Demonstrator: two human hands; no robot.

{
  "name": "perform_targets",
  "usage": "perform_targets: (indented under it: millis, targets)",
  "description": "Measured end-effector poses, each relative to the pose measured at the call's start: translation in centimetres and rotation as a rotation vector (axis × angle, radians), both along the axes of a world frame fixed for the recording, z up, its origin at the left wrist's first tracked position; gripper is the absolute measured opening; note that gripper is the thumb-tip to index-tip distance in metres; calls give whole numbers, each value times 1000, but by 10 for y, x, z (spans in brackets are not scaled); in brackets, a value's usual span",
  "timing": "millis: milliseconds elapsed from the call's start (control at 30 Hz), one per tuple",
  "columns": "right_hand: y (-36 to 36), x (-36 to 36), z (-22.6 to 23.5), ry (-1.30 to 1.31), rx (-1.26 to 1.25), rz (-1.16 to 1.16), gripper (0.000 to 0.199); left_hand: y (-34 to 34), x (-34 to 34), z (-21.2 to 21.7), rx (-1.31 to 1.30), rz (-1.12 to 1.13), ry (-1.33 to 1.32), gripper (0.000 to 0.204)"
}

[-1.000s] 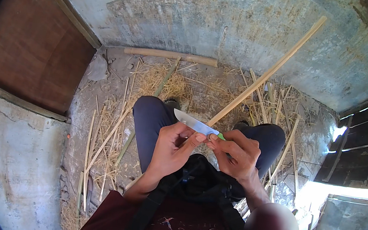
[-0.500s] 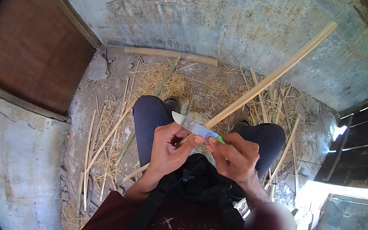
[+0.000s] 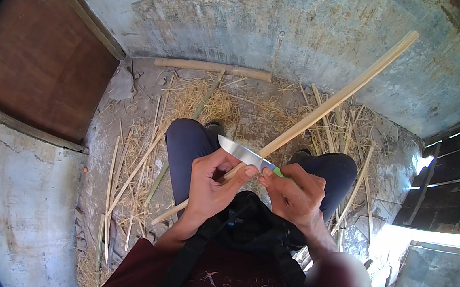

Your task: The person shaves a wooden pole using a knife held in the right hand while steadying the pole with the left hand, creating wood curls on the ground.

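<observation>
A: What are the hands doing?

B: The left hand [image 3: 212, 179] is closed around the stick [image 3: 337, 101], thumb toward the knife [image 3: 239, 152]. The right hand [image 3: 297, 194] grasps the knife by its green handle, fingers curled over it.

A: Which way does the knife point?

B: Its tip is toward the left and slightly away from the person; the handle end lies to the right and nearer. The blade crosses the stick just beyond the thumbs. How deep the edge sits cannot be told.

A: And the stick's long axis?

B: It slants from near the left forearm, passes through the left hand, and runs out to the far right, the far end showing in front of the wall [image 3: 211, 19].

A: How does it look?

B: Pale yellow-tan, long, straight and slim, with lengthwise streaks on the far part. The blade is silvery, smooth and broad, narrowing at the tip.

A: Where is all this?

B: Above the lap, between the bent knees in dark trousers [image 3: 188, 152]. Farther out, loose straw [image 3: 209, 103] and thin strips litter the floor, and a thicker pole [image 3: 213, 69] lies along the foot of the wall.
</observation>
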State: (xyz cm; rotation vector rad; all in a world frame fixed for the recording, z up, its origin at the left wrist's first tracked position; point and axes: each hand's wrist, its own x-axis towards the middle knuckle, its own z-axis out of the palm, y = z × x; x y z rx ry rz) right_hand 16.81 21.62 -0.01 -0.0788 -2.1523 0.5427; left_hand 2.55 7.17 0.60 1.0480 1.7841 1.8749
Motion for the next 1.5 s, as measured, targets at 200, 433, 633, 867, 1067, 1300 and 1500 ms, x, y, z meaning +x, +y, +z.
perform_targets:
  millis: [200,433,633,867,1067,1300,1500]
  targets:
    - [0,-1,5,20,-41,56,25,-9,-3,-17,27,-34,44,18]
    - [0,-1,1,27,-5,65,27,-11,-10,-15,34,-45,95,20]
    - [-2,-2,4,14,19,19,30,-8,-9,-3,-5,5,120,20]
    - [-4,-3,3,25,95,-29,29,-10,-11,-8,-26,40,144,21]
    - [-3,-2,6,-10,26,-12,25,-8,-6,-6,-57,22,54,22]
    - [1,0,6,13,5,3,27,-10,-6,-2,-39,-28,109,21]
    - [4,3,5,32,17,-7,29,-11,-2,3,-69,-7,155,19]
